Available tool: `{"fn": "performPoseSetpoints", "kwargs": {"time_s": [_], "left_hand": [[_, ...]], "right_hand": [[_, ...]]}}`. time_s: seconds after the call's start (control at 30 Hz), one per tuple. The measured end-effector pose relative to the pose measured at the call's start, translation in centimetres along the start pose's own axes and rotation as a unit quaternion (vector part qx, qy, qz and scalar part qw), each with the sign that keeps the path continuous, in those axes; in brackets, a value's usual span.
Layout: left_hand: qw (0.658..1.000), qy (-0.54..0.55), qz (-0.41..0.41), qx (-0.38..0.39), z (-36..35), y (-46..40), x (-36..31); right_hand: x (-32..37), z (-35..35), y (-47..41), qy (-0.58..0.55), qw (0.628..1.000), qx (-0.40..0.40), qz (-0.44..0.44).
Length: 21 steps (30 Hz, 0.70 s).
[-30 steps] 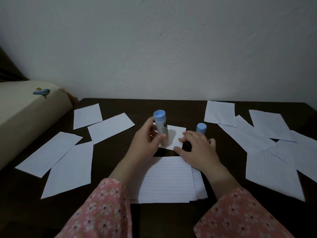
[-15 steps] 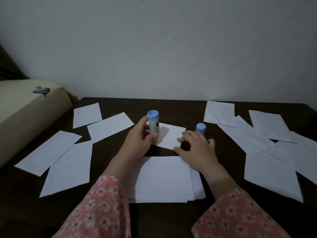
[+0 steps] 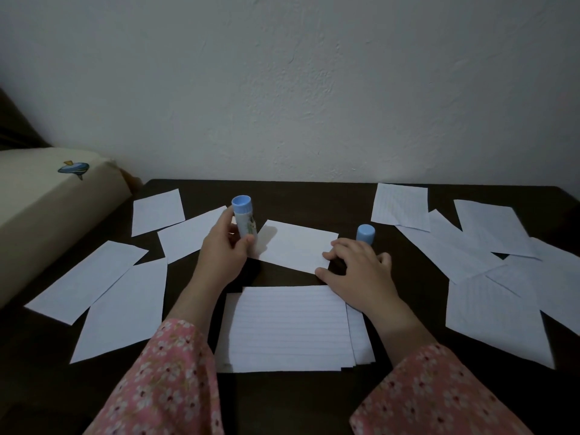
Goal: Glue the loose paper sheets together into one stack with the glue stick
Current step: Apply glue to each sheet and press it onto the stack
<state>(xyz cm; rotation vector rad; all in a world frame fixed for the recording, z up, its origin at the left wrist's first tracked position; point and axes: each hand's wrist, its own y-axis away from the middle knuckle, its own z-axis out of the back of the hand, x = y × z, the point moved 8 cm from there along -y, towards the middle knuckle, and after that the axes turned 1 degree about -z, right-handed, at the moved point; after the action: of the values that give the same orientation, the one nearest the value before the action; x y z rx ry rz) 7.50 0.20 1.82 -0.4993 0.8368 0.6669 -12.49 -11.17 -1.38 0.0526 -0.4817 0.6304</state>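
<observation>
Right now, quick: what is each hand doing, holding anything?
Left hand: closed around the glue stick, held upright.
Right hand: open, holding nothing, fingers pressing the small paper sheet flat on the table.

wall (image 3: 314,89): white, textured | table (image 3: 298,196): dark wood | cushion (image 3: 47,208): cream, left | light: dim

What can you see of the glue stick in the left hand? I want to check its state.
The glue stick is a pale tube with a printed label and a light blue end on top. It stands roughly upright, gripped low by the left hand, at the left edge of a small white sheet. Its lower end is hidden.
</observation>
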Motion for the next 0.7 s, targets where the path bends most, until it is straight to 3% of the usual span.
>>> {"fn": "performPoseSetpoints", "kwargs": {"time_s": [0.1, 0.17, 0.23, 0.37, 0.57, 0.7], "left_hand": [[0.987, 0.114, 0.071, -0.092, 1.7, 0.0, 1.7], [0.948, 0.233, 0.140, -0.165, 3.0, 0.2, 3.2], [0.933, 0.265, 0.161, -0.183, 3.3, 0.3, 3.7], [0.964, 0.203, 0.109, -0.134, 2.4, 0.3, 1.8], [0.980, 0.191, 0.000, -0.060, 0.1, 0.8, -3.2], [0.991, 0.114, -0.072, -0.009, -3.0, 1.2, -5.5]], "right_hand": [[0.0, 0.1, -0.1, -0.011, 1.000, -0.016, 0.001], [0.0, 0.4, 0.0, -0.025, 0.999, -0.036, 0.002], [0.1, 0.4, 0.0, -0.023, 0.999, -0.039, 0.016], [0.4, 0.4, 0.5, -0.042, 0.998, -0.033, 0.042], [0.6, -0.4, 0.1, 0.028, 0.999, 0.017, 0.028], [0.9, -0.5, 0.3, 0.022, 0.998, 0.043, 0.047]]}}
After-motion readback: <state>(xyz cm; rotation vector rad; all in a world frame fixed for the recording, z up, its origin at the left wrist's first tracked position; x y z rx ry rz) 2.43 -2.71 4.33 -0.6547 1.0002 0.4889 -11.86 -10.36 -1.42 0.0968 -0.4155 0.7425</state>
